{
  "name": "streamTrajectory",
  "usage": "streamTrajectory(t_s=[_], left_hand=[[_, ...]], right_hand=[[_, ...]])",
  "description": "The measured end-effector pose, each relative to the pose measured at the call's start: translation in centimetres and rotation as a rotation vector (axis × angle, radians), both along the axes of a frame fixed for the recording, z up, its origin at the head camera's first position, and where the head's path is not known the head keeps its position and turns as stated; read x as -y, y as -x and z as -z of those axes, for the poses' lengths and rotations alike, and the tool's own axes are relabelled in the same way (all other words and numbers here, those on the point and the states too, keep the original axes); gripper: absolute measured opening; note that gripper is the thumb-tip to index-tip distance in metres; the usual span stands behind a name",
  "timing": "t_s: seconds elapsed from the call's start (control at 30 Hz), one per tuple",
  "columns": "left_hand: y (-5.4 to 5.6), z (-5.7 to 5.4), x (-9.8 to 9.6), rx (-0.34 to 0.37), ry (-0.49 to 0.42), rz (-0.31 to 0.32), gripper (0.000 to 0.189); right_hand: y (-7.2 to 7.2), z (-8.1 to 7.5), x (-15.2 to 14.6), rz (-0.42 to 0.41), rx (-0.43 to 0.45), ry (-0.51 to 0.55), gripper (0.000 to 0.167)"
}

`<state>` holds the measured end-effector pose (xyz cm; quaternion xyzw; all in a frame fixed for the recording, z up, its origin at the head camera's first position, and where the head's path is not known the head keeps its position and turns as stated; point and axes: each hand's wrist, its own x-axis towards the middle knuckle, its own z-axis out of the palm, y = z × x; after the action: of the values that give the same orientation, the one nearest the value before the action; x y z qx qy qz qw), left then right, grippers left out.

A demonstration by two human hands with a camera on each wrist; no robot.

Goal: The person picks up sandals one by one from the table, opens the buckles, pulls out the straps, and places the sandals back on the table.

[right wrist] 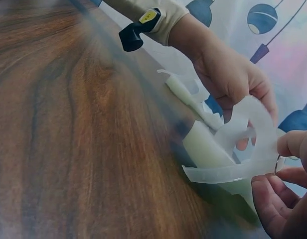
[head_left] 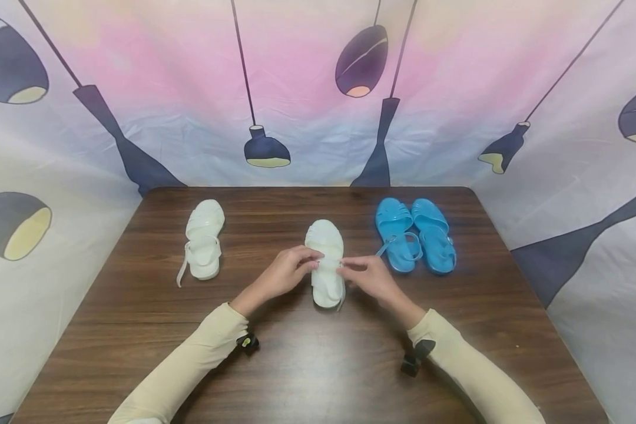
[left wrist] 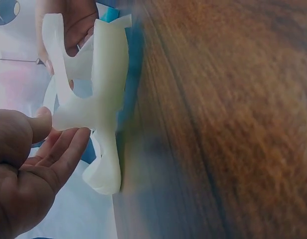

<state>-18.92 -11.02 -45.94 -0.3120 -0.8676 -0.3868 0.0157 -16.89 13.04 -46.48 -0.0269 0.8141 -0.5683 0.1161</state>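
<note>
A white jelly sandal point(head_left: 324, 233) lies on the table between both hands, toe pointing away. My left hand point(head_left: 286, 272) pinches the left side of its ankle strap between thumb and fingertips. On the opposite side, my right hand point(head_left: 370, 275) pinches the strap where a thin metal buckle point(right wrist: 277, 163) shows. The loose strap end point(right wrist: 216, 174) sticks out toward the heel in the right wrist view. From the left wrist view, the sandal's side point(left wrist: 111, 79) stands close along the tabletop, with the left thumb and fingers at the strap's base.
Another white sandal point(head_left: 205, 215) lies at the left with its strap end hanging loose. A blue pair sits at the back right: one blue sandal point(head_left: 392, 212) has a raised open strap, the other blue sandal point(head_left: 428, 213) stands beside it. The brown wooden table point(head_left: 318, 365) meets a patterned curtain point(head_left: 307, 70) behind.
</note>
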Motion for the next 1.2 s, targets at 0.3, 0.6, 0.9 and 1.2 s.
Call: streamTrajectory(t_s=[0.3, 0.6, 0.9, 1.2], left_hand=[[0.2, -0.2, -0.4, 0.009, 0.013, 0.022, 0.022], [0.9, -0.6, -0.7, 0.060, 0.086, 0.015, 0.023], [2.4, -1.3, -2.5, 0.039, 0.194, 0.140, 0.033], [3.4, -1.1, -4.0, 0.102, 0.210, 0.296, 0.036]], right_hand=[[-0.1, 0.7, -0.2, -0.004, 0.061, 0.020, 0.036], [-0.4, 0.8, -1.0, -0.013, 0.076, -0.007, 0.033], [-0.9, 1.0, -0.9, -0.060, 0.090, -0.090, 0.035], [-1.0, 1.4, -0.8, -0.070, 0.065, -0.115, 0.030]])
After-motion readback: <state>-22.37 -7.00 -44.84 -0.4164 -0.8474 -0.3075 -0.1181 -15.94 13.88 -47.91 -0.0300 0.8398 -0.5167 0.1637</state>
